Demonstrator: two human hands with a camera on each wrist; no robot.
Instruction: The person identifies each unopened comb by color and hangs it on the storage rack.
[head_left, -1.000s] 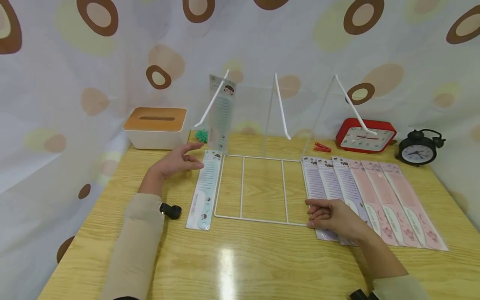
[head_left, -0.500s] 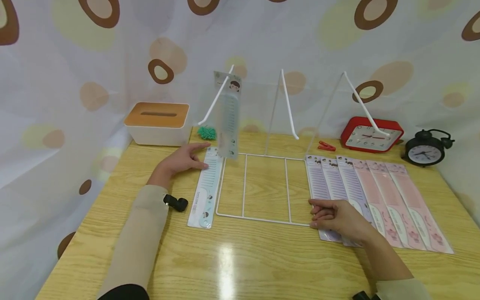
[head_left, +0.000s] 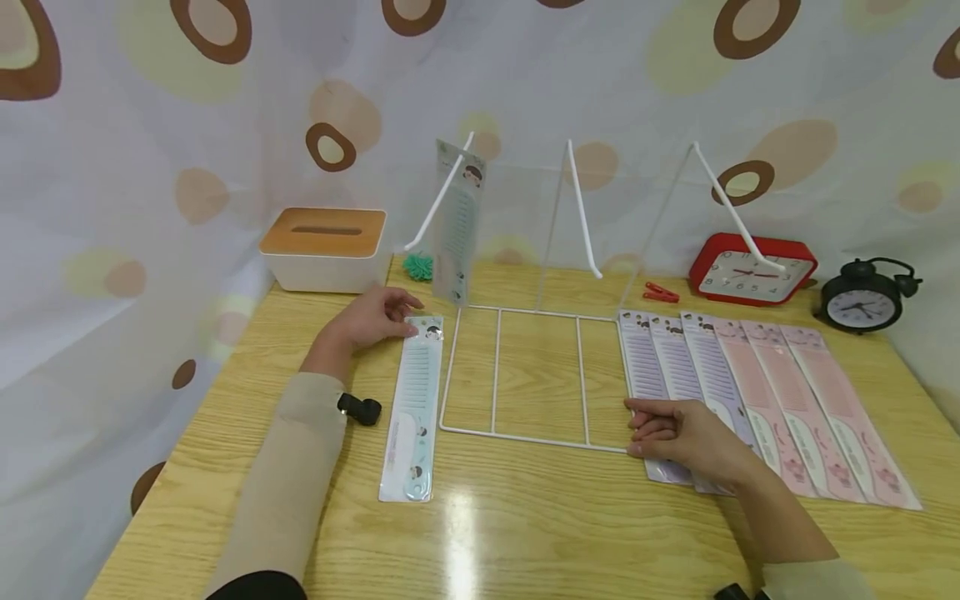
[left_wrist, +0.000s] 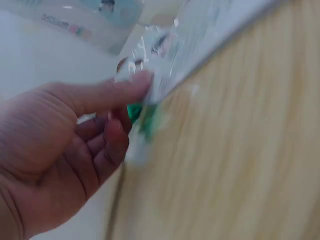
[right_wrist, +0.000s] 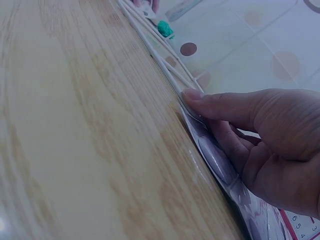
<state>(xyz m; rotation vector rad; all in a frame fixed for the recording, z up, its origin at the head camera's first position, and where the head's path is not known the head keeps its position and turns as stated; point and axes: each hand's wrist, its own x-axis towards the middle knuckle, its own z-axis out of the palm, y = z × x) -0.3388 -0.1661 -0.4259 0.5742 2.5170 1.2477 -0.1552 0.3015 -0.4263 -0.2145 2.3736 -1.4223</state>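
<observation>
My left hand [head_left: 375, 317] pinches the top end of a blue comb [head_left: 414, 408] in a clear packet, beside the rack's left side. In the left wrist view the thumb [left_wrist: 115, 95] lies over the packet's end, the other fingers curled below. My right hand [head_left: 686, 437] grips the front right corner of a white wire rack [head_left: 540, 440]. Seen from the right wrist, the thumb [right_wrist: 200, 100] is on the wire. The rack has three raised hooks; another packaged blue comb [head_left: 459, 225] hangs on the left one. Several purple packaged combs [head_left: 641, 358] lie partly behind the right hand.
Several pink packaged combs [head_left: 802, 400] overlap at the right. Along the back stand a tissue box [head_left: 326, 250], a red clock [head_left: 753, 268] and a black alarm clock [head_left: 862, 298]. A green tuft [head_left: 418, 267] and a red clip [head_left: 661, 292] lie near the rack.
The packaged blue comb by my left hand has slid toward the front of the table, its top now at the fingertips. The hanging comb has swung slightly. My right hand stays at the rack's corner.
</observation>
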